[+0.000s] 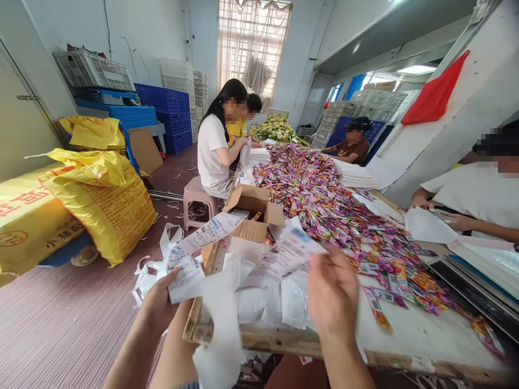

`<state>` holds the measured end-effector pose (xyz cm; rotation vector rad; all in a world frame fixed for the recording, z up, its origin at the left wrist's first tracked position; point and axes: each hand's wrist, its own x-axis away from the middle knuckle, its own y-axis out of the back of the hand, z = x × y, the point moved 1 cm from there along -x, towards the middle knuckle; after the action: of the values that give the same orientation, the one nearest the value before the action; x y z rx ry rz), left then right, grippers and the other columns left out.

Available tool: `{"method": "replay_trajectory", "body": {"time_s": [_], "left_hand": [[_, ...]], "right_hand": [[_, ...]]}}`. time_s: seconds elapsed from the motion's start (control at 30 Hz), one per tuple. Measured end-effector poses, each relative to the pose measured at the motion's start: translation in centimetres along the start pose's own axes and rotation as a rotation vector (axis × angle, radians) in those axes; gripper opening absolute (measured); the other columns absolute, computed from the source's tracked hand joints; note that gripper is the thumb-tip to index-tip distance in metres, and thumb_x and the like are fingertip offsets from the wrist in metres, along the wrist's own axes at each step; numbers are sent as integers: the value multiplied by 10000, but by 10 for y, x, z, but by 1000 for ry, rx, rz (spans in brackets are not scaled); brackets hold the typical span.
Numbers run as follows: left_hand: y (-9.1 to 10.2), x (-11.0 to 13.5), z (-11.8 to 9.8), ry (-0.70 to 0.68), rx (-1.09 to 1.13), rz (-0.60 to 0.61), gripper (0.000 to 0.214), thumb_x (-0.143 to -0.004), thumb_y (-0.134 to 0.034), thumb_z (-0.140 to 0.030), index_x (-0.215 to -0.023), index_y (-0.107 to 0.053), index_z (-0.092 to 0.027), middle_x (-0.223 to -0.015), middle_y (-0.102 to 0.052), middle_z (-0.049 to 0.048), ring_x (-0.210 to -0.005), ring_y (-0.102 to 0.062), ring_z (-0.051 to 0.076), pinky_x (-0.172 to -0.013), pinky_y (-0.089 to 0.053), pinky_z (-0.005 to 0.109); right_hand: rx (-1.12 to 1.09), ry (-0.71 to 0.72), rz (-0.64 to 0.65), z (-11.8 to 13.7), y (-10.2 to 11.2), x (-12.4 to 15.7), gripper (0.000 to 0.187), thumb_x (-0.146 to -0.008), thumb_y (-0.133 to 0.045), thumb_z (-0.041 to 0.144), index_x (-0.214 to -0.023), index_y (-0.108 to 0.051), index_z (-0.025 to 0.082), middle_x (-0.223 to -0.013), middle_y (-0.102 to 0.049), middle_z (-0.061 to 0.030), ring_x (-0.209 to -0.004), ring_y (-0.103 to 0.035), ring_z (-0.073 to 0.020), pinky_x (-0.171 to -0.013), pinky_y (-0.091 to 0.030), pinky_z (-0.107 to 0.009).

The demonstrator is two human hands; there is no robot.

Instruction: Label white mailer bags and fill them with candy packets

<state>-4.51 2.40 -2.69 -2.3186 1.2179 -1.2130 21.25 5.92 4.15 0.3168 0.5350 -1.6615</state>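
Note:
My left hand [160, 297] is closed on a strip of printed shipping labels [208, 235]. White backing paper [223, 324] hangs in front of the table edge. My right hand [333, 289], somewhat blurred, pinches the edge of a separate shipping label [294, 248] held up over the table. Below that label lie white plastic mailing bags [259, 305], close to the table's front edge. An open cardboard box [255, 208] stands just beyond the labels, with small packets inside.
A large heap of small purple and orange packets [312, 183] covers the table [409, 319]. Seated people [214, 146] work around it, one at the right [482, 189]. Yellow sacks [101, 200] and blue crates [172, 119] stand at the left. Paper scraps litter the floor.

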Motion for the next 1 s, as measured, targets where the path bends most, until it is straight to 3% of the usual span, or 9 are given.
{"method": "replay_trajectory", "body": {"time_s": [0.13,0.2,0.3,0.4,0.47,0.6,0.73,0.9,1.0], "left_hand": [[8,21,-10,86,-157,131,341,-890,-524,-114,-1190,-620,16,-784,-786,195,-711,-764,311,-595,-629,356],[12,31,-12,105,-245,196,325,-858,-593,-160,-1129,-662,6,-831,-787,208,-758,-760,323,-597,-622,349],[16,38,-10,120,-347,253,350,-781,-702,-217,-1068,-702,-17,-812,-790,196,-624,-744,299,-501,-591,326],[13,39,-1,108,-348,278,306,-723,-765,-227,-977,-737,-59,-787,-790,177,-641,-744,313,-536,-593,353],[6,39,7,91,-332,321,309,-701,-791,-233,-975,-741,-98,-831,-792,162,-760,-751,336,-575,-598,350],[-8,39,23,-66,-377,504,463,-725,-780,-221,-1177,-679,-220,-1065,-764,110,-1030,-688,340,-721,-598,340],[-13,37,46,-261,-563,514,271,-723,-768,-167,-990,-773,-214,-1114,-751,88,-1242,-551,341,-1004,-489,380],[-31,37,68,-299,-716,313,384,-439,-837,72,-669,-786,-232,-893,-799,63,-1195,-578,402,-1051,-454,441],[-40,38,68,-228,-616,377,415,-481,-787,127,-710,-783,-219,-1013,-788,66,-1349,-446,347,-1125,-366,348]], "right_hand": [[555,-160,278,-100,-14,13,245,-817,-614,418,-783,-595,176,-697,-608,-22,-654,-565,-180,-658,-465,-312],[793,-110,333,-132,-18,30,273,-814,-612,357,-992,-633,152,-876,-662,-88,-808,-609,-245,-788,-473,-416],[936,44,513,-145,-17,51,566,-835,-612,338,-1357,-474,171,-1313,-544,-166,-1202,-500,-316,-997,-372,-528],[970,167,917,-147,-16,61,865,-717,-705,568,-1436,-401,198,-1487,-392,-146,-1373,-322,-349,-1119,-232,-567],[992,143,1010,-150,-16,60,1074,-596,-732,683,-1467,-360,177,-1538,-305,-153,-1420,-215,-381,-1156,-112,-588],[911,12,1020,-140,-14,49,1092,-604,-748,641,-1483,-326,150,-1544,-275,-184,-1432,-179,-394,-1155,-75,-598],[444,-156,716,-90,0,49,673,-910,-540,359,-1500,-240,237,-1382,-517,-134,-1281,-484,-261,-1052,-394,-468],[365,54,455,-39,23,66,330,-942,-455,177,-1252,-550,238,-1056,-683,-69,-1002,-642,-182,-869,-513,-299],[457,92,433,-30,32,67,425,-934,-500,195,-1356,-456,221,-1070,-681,-79,-989,-641,-189,-862,-513,-310]]}}
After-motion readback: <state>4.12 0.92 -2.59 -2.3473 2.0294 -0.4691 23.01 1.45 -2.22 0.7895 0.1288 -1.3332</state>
